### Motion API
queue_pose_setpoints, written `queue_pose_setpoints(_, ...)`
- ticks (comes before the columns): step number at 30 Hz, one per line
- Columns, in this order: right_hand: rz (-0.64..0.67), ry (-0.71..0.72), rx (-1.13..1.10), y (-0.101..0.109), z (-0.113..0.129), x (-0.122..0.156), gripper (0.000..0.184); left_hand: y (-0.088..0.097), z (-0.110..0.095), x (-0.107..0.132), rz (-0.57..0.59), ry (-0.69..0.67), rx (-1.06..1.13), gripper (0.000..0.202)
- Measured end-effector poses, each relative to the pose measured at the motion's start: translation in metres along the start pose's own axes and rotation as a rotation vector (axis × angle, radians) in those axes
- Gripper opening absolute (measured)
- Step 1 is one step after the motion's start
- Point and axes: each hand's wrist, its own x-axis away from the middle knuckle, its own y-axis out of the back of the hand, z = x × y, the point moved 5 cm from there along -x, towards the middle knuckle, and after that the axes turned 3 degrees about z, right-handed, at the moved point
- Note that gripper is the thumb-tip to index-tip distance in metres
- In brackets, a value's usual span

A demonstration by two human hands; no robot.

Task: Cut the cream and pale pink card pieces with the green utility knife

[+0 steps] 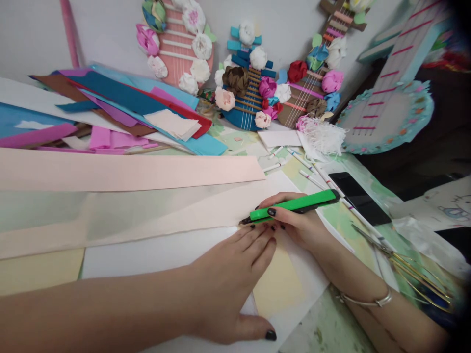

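Observation:
My right hand (pixel 290 215) grips a green utility knife (pixel 294 203). Its dark tip meets a long pale cream strip of paper (pixel 191 211), close to the strip's lower edge. Flat and with the thumb spread away, my left hand (pixel 235 279) presses down on the paper just below the knife tip. My two hands touch or nearly touch at the fingertips. Beneath lie white sheets (pixel 147 255) and a pale yellow piece (pixel 277 282). A pink strip of paper (pixel 128 169) runs across just above the cream one.
Coloured crepe paper (pixel 128 98) is heaped at the back left. Several flower-trimmed paper guitars (pixel 243 108) lean on the wall. At the right are a black phone (pixel 358 196), gold-handled scissors (pixel 408 269), white markers (pixel 301 159) and a clear plastic bag (pixel 430 245).

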Motion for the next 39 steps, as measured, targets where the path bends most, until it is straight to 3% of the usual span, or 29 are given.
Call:
queue_pose_setpoints(13,0.024,-0.035,-0.116,-0.004,0.002,0.000,0.017,-0.001,0.000,-0.001,0.033,0.015,-0.016,0.098)
queue_pose_setpoints(39,0.008,0.013,-0.055,0.010,0.007,0.001,0.014,-0.001,0.000,-0.001,-0.005,0.009,0.012,0.096)
